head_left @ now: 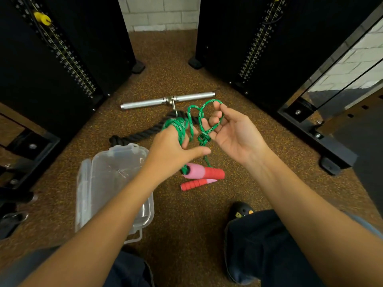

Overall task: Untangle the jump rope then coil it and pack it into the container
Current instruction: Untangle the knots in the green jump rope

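A green braided jump rope [193, 121] hangs tangled between both hands above the floor. My left hand [172, 150] has several turns of it wound around the fingers. My right hand [232, 131] pinches a loop of the rope at its fingertips, with a small knot [204, 138] dangling between the hands. Two strands drop to the rope's pink and red handles [204, 172], which lie side by side on the floor below the hands. The clear plastic container [99, 183] stands open on the floor at the left, partly hidden by my left forearm.
A chrome cable bar [165, 100] and a thick black rope [143, 135] lie on the speckled brown floor beyond the hands. Black weight-stack machines [62, 59] rise on both sides. My knee and dark shoe [242, 212] sit at the lower right.
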`<state>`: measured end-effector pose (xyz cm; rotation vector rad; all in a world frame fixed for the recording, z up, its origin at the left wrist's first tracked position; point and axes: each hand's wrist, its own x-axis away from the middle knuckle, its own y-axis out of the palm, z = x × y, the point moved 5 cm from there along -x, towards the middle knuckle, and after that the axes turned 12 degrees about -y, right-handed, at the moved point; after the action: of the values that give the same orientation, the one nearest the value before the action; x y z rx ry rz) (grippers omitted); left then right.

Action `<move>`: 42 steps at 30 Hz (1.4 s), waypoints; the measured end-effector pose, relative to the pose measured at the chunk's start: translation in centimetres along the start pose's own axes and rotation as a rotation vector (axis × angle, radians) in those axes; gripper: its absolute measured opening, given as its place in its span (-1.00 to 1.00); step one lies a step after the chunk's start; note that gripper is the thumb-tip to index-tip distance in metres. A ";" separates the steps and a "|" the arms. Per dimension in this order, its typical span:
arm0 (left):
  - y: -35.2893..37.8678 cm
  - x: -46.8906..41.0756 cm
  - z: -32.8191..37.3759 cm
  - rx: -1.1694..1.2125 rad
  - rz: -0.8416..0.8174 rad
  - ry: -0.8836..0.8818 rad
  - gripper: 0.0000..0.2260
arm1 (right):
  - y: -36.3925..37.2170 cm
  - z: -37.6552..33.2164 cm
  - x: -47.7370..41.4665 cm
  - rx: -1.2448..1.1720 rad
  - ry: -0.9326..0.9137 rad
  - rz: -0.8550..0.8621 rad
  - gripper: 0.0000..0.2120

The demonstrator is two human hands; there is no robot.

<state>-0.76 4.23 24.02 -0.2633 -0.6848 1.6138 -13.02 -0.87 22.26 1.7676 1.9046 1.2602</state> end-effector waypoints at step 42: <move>-0.8 -1.3 -2.1 0.201 -0.109 -0.163 -0.79 | 2.6 -0.4 2.6 1.905 -0.971 -0.530 -0.85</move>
<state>1.28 3.54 22.53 0.0517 -0.6429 1.5973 -12.11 1.04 25.30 1.3145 2.3222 -1.8793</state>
